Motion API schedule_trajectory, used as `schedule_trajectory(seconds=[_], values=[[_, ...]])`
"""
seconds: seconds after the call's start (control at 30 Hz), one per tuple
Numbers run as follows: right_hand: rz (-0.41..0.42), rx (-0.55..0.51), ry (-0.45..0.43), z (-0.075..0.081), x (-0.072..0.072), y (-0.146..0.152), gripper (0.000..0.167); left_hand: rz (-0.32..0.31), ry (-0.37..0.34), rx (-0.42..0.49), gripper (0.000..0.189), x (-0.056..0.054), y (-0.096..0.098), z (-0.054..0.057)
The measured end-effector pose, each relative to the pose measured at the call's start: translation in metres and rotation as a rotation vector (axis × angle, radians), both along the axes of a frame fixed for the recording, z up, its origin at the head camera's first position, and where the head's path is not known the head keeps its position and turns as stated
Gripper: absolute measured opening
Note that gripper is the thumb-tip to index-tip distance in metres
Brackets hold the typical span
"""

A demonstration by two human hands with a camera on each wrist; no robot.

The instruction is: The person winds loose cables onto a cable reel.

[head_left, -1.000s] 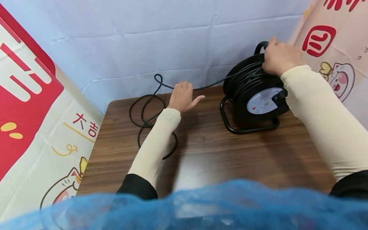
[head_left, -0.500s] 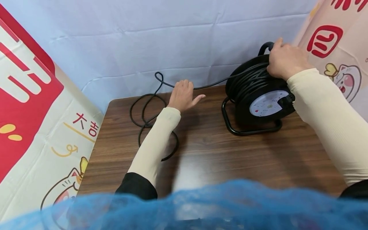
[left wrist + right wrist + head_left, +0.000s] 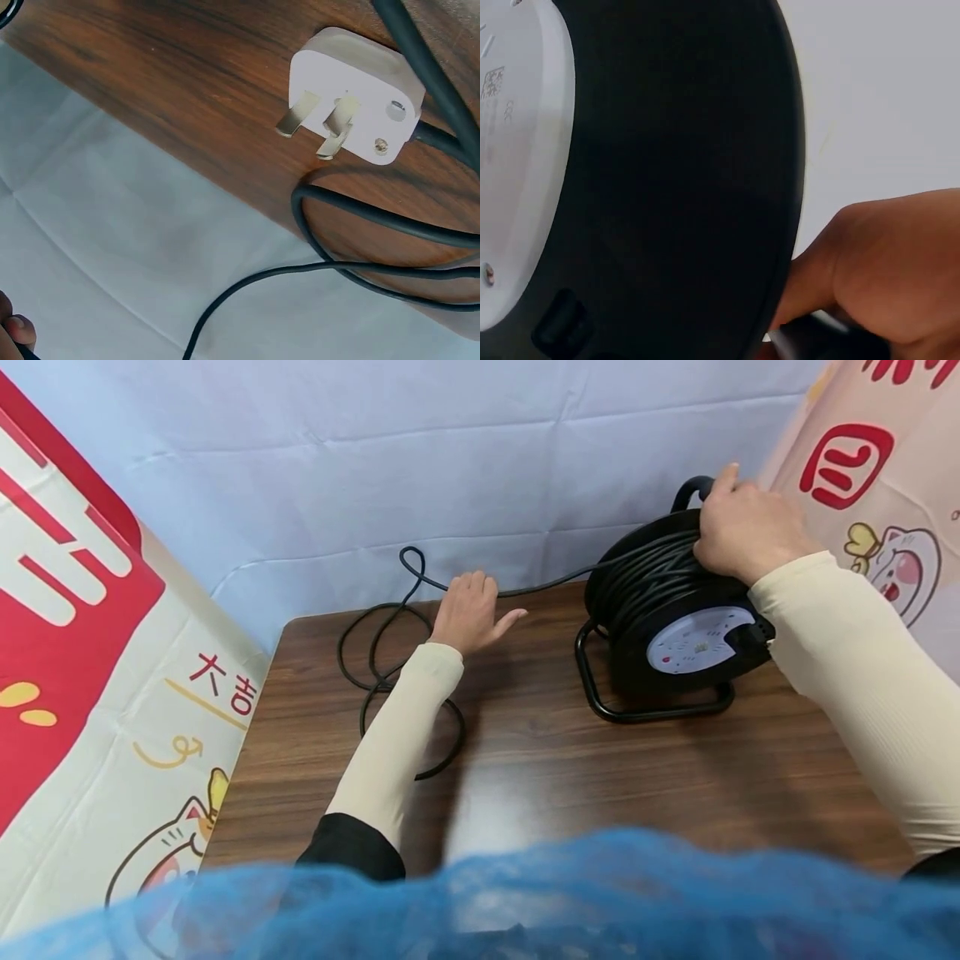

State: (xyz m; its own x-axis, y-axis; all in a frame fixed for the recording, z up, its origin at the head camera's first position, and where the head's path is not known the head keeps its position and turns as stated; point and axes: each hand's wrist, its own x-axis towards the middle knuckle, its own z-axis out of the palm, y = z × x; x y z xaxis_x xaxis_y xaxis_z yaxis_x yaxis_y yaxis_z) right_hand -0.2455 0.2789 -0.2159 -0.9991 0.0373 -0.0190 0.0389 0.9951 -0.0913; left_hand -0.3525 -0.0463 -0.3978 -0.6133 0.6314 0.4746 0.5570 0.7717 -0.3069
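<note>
Pale cloth (image 3: 450, 468) is hung behind the counter (image 3: 540, 760). Black cable (image 3: 543, 586) is gripped by the left hand (image 3: 471, 612); the handle (image 3: 692, 487) is gripped by the right hand (image 3: 752, 529), with the reel (image 3: 686, 639) seated just beneath.

The surface (image 3: 540, 760) looks like wood, slightly glossy. The cable reel (image 3: 682, 172) is of matt plastic, the cable (image 3: 386, 216) smooth and rubbery, the plug (image 3: 330, 71) of smooth plastic with shiny metal pins (image 3: 298, 114); the backdrop (image 3: 360, 485) is of creased cloth.

Bright head view, pale glare on the table (image 3: 517, 785) (the blue mesh (image 3: 615, 893) is out of focus).
</note>
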Motion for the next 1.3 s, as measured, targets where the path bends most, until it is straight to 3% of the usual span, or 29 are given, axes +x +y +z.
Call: schedule_trajectory(seconds=[0.13,0.27,0.37,0.47,0.53,0.67,0.8,1.13,1.3], values=[[0.017,-0.053,0.037,0.001,0.006,-0.003,0.076,0.002,-0.013,0.002,0.064,0.004,-0.005,0.001],[0.043,-0.139,0.209,-0.005,0.028,-0.003,0.066,-0.001,0.002,0.023,0.062,0.006,-0.003,0.002],[0.065,-0.148,0.504,-0.022,0.054,-0.001,0.056,-0.024,0.025,0.033,0.062,0.008,0.002,0.001],[0.073,-0.081,0.815,-0.047,0.081,0.004,0.052,-0.060,0.039,0.025,0.063,0.011,0.007,-0.002],[0.060,-0.026,0.957,-0.065,0.096,0.009,0.052,-0.075,0.042,0.016,0.063,0.014,0.010,-0.003],[0.003,0.017,0.947,-0.089,0.114,0.019,0.051,-0.057,0.051,-0.001,0.063,0.016,0.013,-0.004],[-0.019,0.010,0.896,-0.099,0.118,0.025,0.046,-0.041,0.053,-0.006,0.063,0.017,0.012,-0.002],[-0.005,0.059,0.943,-0.098,0.117,0.018,0.040,-0.041,0.054,0.003,0.063,0.023,0.002,0.001],[-0.043,0.074,0.913,-0.098,0.119,0.021,0.040,-0.047,0.053,0.024,0.063,0.026,-0.002,0.000]])
